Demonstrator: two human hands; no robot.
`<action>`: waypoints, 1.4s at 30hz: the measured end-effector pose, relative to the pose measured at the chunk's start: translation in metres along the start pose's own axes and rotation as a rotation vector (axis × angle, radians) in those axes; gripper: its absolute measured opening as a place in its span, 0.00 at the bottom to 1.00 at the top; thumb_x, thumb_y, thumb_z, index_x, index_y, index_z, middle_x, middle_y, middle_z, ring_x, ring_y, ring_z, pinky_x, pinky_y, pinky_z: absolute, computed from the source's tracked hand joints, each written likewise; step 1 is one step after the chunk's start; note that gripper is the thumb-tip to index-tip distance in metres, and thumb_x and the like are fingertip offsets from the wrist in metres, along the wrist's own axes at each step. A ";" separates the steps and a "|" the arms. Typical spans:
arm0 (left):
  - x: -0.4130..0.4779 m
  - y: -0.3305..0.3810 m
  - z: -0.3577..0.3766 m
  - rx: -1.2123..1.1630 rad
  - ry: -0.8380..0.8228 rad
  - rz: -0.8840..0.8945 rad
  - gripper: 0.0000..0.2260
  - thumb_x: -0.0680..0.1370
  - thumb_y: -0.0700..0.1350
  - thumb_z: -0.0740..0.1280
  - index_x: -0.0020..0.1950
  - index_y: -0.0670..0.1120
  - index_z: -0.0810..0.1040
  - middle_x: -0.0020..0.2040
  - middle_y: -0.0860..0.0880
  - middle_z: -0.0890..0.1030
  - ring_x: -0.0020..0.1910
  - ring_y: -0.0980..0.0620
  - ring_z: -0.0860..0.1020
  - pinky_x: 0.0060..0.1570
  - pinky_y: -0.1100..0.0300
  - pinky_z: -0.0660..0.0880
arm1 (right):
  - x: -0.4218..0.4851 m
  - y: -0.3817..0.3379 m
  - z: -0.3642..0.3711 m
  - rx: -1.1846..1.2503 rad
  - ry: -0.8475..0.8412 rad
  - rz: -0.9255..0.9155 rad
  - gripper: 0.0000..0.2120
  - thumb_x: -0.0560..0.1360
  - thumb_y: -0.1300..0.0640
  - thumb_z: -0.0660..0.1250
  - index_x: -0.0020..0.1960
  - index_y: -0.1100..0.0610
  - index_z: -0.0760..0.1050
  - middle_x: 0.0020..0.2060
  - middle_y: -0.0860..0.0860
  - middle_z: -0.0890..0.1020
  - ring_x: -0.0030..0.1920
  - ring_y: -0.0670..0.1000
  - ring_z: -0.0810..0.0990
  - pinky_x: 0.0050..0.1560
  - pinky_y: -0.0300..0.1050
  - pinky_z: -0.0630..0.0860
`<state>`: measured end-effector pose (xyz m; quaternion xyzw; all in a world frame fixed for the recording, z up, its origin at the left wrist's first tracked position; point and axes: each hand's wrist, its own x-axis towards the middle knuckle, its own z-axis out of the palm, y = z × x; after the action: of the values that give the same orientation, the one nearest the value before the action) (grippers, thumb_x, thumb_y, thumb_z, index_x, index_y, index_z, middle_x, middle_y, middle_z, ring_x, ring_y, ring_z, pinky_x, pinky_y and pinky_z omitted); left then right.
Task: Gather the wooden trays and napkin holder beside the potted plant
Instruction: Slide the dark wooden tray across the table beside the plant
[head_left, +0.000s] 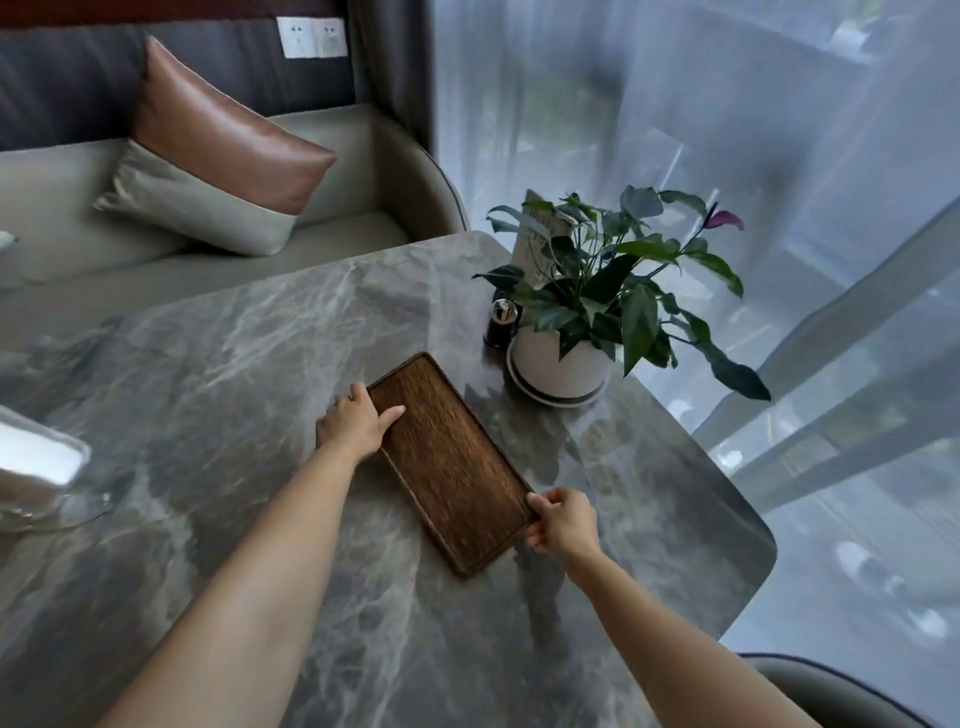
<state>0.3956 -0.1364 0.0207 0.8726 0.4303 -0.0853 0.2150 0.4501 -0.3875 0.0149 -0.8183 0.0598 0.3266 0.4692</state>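
Observation:
A long dark wooden tray (449, 460) lies flat on the grey marble table (234, 364), angled from near right to far left, just in front of the potted plant (566, 358). My left hand (353, 421) grips the tray's far left edge, thumb resting on its inner surface. My right hand (563, 519) pinches the tray's near right edge. A pale upright holder (535, 234) stands behind the plant, partly hidden by leaves. Whether it is the napkin holder is unclear.
A small dark grinder with a metal top (501, 322) stands left of the white pot. A glass dish (41, 467) sits at the table's left edge. A sofa with a cushion (218, 150) lies beyond; sheer curtains hang at right.

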 end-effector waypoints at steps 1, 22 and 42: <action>0.007 0.008 0.003 -0.004 0.000 0.002 0.32 0.77 0.61 0.58 0.70 0.39 0.59 0.67 0.35 0.69 0.65 0.36 0.69 0.61 0.44 0.68 | 0.010 -0.004 -0.005 -0.007 0.002 0.002 0.14 0.77 0.61 0.63 0.33 0.59 0.68 0.18 0.53 0.73 0.13 0.45 0.71 0.15 0.35 0.69; 0.099 0.075 0.034 0.064 -0.033 -0.017 0.32 0.77 0.61 0.58 0.69 0.37 0.61 0.68 0.35 0.67 0.67 0.36 0.67 0.63 0.45 0.67 | 0.116 -0.039 -0.032 -0.131 -0.030 0.043 0.17 0.78 0.60 0.61 0.31 0.61 0.69 0.19 0.55 0.75 0.14 0.46 0.73 0.17 0.36 0.73; 0.051 0.021 0.003 0.313 0.198 0.219 0.28 0.81 0.56 0.49 0.77 0.43 0.48 0.77 0.44 0.57 0.75 0.46 0.57 0.71 0.48 0.57 | 0.064 -0.063 -0.012 -0.722 0.191 -0.418 0.20 0.79 0.51 0.55 0.63 0.65 0.63 0.62 0.64 0.71 0.63 0.64 0.68 0.59 0.56 0.68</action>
<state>0.4434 -0.1126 0.0075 0.9410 0.3335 -0.0411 0.0413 0.5310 -0.3493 0.0275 -0.9511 -0.1823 0.1472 0.2013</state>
